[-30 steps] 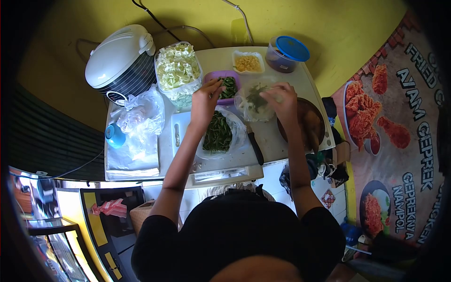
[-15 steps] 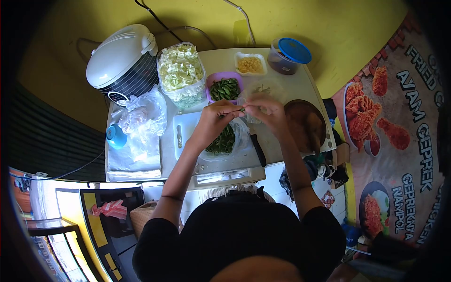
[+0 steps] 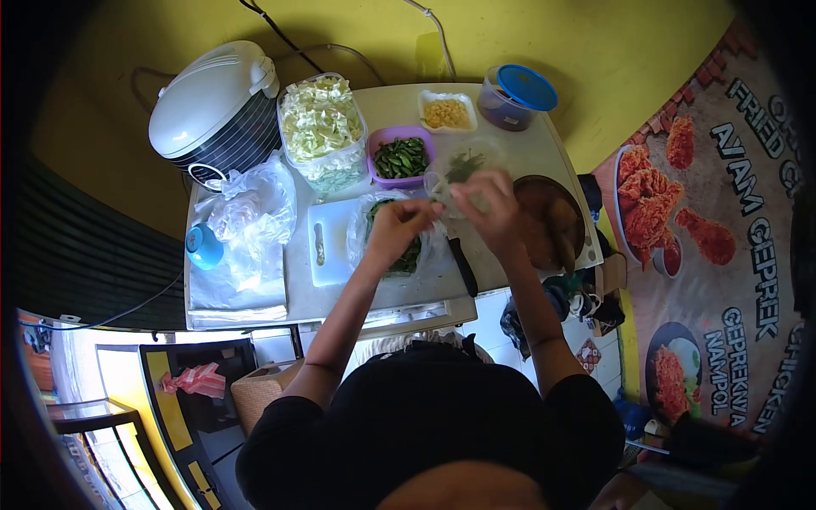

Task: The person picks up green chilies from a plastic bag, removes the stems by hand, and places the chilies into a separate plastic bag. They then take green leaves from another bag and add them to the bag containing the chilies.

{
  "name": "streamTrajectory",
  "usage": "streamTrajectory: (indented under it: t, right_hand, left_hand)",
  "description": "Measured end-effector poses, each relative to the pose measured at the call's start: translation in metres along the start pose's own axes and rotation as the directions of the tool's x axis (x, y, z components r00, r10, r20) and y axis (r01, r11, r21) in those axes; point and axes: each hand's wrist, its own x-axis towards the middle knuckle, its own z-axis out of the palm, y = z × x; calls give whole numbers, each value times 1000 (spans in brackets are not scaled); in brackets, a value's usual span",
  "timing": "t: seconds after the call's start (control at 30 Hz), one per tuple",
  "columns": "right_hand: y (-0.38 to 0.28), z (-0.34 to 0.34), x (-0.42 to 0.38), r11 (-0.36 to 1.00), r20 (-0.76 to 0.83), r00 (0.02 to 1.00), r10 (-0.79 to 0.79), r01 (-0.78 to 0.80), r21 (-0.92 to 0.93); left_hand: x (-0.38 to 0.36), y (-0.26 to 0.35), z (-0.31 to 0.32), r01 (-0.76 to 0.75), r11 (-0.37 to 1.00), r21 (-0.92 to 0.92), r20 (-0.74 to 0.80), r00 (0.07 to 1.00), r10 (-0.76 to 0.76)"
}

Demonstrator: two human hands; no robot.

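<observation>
My left hand [image 3: 398, 231] is over a clear plastic bag of green chilies [image 3: 406, 259], its thumb and fingers pinched together. A small green chili seems to be between its fingertips, mostly hidden. My right hand [image 3: 491, 208] is a little apart to the right, blurred, its fingers bent near a clear bowl [image 3: 500, 157] with thin green stems [image 3: 465, 165] in it. Whether it holds anything I cannot make out. Beyond my left hand is a purple tub [image 3: 374, 161] of green chilies [image 3: 402, 158].
Left of the bag lies a white cutting board [image 3: 334, 268]; a black-handled knife [image 3: 463, 268] is on its right. Around them are chopped cabbage [image 3: 321, 123], a tray of yellow pieces [image 3: 447, 114], a blue-lidded container [image 3: 525, 88], a brown mortar [image 3: 535, 229] and a rice cooker [image 3: 212, 106].
My hands were together at a green chili and have now drawn apart, the left slightly down. More green stems show in the clear bowl. The view has shifted slightly.
</observation>
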Motion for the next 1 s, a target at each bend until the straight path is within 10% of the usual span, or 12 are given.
streamTrajectory:
  t: [0.1,0.27,0.47,0.63,1.0]
  right_hand:
    - [17,-6,13,995,-54,994,93,-94,-23]
    - [43,-13,21,969,24,975,221,-217,-115]
    - [-12,-8,7,946,272,920,283,-315,81]
    - [-25,24,-19,996,622,782,31,-79,49]
    - [-25,40,-15,999,703,712,-1,29,-28]
  left_hand:
    - [24,16,-9,-322,898,300,-299,862,409]
    - [71,12,-47,-327,634,701,-108,830,547]
    - [-2,28,-34,-329,746,579,-113,874,473]
    - [-60,8,-47,-114,917,383,-262,938,227]
    - [-92,-1,-43,-11,907,420,-322,933,160]
